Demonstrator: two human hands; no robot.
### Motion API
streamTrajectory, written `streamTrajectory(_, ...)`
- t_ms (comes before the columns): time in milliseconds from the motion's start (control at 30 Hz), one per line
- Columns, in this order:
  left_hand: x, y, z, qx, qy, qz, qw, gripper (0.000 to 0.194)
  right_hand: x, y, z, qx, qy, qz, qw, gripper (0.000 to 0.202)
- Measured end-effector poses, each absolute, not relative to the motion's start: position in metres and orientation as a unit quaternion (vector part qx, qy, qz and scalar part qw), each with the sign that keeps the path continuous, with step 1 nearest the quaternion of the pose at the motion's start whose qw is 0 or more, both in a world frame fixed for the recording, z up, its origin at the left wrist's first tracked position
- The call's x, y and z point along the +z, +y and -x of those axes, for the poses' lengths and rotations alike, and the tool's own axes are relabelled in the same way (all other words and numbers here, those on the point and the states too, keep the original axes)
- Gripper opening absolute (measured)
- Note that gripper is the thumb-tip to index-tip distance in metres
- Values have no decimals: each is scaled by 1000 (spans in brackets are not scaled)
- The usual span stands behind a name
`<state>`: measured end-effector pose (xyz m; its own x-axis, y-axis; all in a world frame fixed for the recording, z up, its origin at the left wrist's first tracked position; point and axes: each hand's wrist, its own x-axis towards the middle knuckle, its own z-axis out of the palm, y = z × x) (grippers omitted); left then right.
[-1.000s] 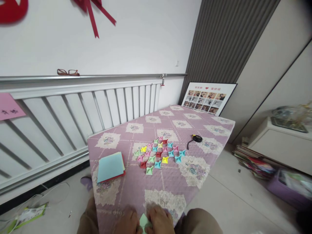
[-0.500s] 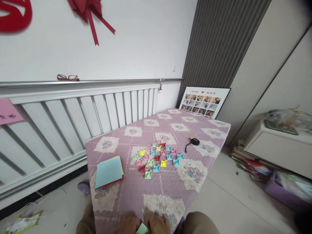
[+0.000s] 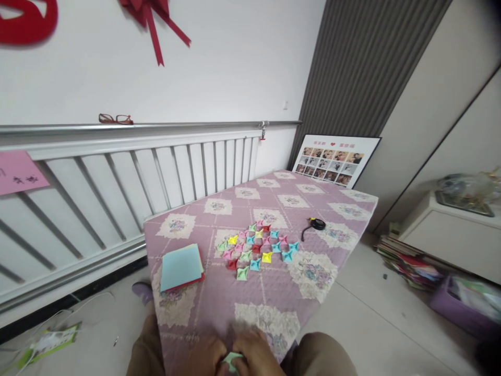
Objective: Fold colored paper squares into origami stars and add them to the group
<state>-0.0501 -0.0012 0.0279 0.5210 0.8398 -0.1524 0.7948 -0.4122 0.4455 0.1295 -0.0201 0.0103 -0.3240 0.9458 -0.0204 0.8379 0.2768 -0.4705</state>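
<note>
At the near edge of the table, a small light green paper (image 3: 233, 361) is held between my left hand (image 3: 207, 355) and my right hand (image 3: 256, 352). Fingers of both hands are closed on its sides. Beyond them lie several small folded paper pieces in rows, among them a green one (image 3: 242, 273), a yellow one (image 3: 266, 257) and a red one (image 3: 232, 264). To their left sits a stack of square paper sheets (image 3: 180, 267), light blue on top with red and pale yellow edges showing.
A black tape measure (image 3: 317, 224) lies on the patterned tablecloth (image 3: 219, 313). Behind the table are a white radiator (image 3: 176, 172) and a framed photo board (image 3: 336, 159). A purple bin (image 3: 454, 308) stands on the floor at right.
The green paper has changed shape and is more covered by my fingers, and my hands have come closer together around it. The camera view has shifted slightly.
</note>
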Motion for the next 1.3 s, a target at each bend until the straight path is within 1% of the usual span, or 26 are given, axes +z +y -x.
streamTrajectory(33,29,-1,52,61,484,-848,209,12,16,-20,-127,174,-788,570,156,7)
streamTrajectory(100,30,0,55,71,492,-848,182,17,27,-19,-121,107,-796,565,188,5)
streamTrajectory(200,28,-1,60,79,447,-888,78,18,30,-19,-113,20,-814,542,208,9)
streamTrajectory(267,23,-3,63,81,421,-902,43,19,23,-23,-109,1,-820,533,207,9)
streamTrajectory(367,11,-12,67,82,406,-910,28,19,9,-32,-107,4,-829,523,197,10)
streamTrajectory(533,-2,-28,69,87,442,-891,51,14,-5,-40,-110,57,-822,533,192,13)
streamTrajectory(667,0,-34,69,98,489,-862,93,14,-5,-39,-116,118,-810,542,188,20)
streamTrajectory(733,5,-35,69,108,513,-842,124,14,-4,-39,-120,135,-807,545,183,19)
streamTrajectory(867,13,-38,68,150,561,-795,174,13,-5,-40,-125,150,-792,559,192,10)
streamTrajectory(1000,16,-38,67,151,596,-764,195,15,-4,-40,-125,149,-780,574,201,7)
streamTrajectory(1133,19,-33,66,130,611,-751,212,15,2,-39,-123,147,-773,582,207,8)
streamTrajectory(1300,26,-29,64,99,622,-745,220,15,10,-37,-118,156,-756,597,219,14)
